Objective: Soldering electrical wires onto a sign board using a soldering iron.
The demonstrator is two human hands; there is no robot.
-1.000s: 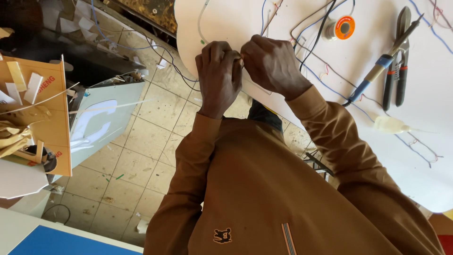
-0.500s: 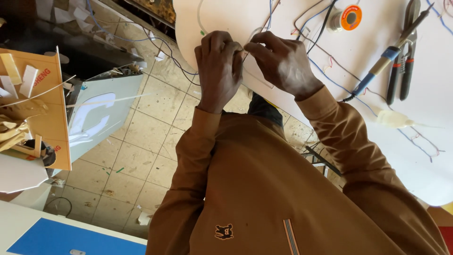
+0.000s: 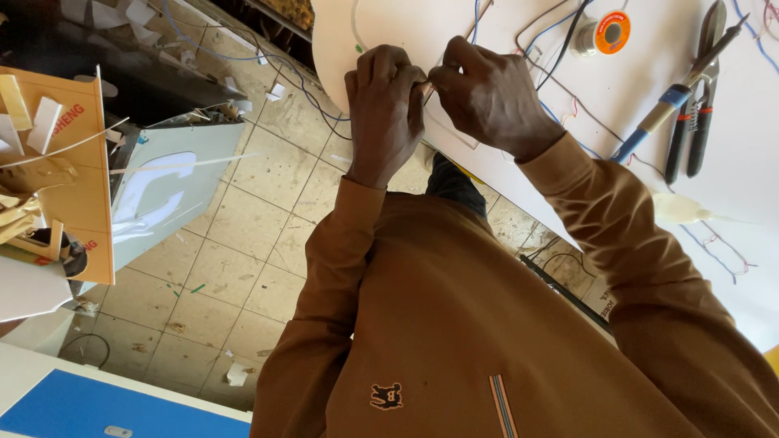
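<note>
— Seen the left hand (image 3: 385, 113) and the right hand (image 3: 487, 97)?

— Yes. Both curled up tight, fingertips pressed together right at the edge of the white worktop (image 3: 746, 170). Pinching a thin wire (image 3: 424, 84) between them, by the look of it. Too small to see well.

— Where, exactly?

— In the gap where the two hands meet, at 12 o'clock from the brown jumper (image 3: 454, 324). Right over the rim of the worktop.

— Anything that might go wrong?

— Could slip out of the pinch. So thin, and held only by the fingertips. Might drop off the rim onto the tiled floor (image 3: 243, 227) at 8 o'clock. Lots of scraps down there, so hard to find again.

— Anything else?

— Could snap if pulled or bent too hard. Might poke a fingertip too, if the end is sharp.

— And the other stuff around?

— More loose wires (image 3: 568, 134) lying at 3 o'clock from the hands, very near the right wrist. Easy to snag with a sleeve and drag along. An orange solder reel (image 3: 608, 32) sitting at 2 o'clock. A blue-handled tool (image 3: 661, 113) and black-handled snips (image 3: 698, 97) farther out at 3 o'clock, lying across each other.

— Risky, those?

— Only if knocked by an elbow. Well apart from the hands for now. Cannot tell if the blue-handled tool is hot.
</note>
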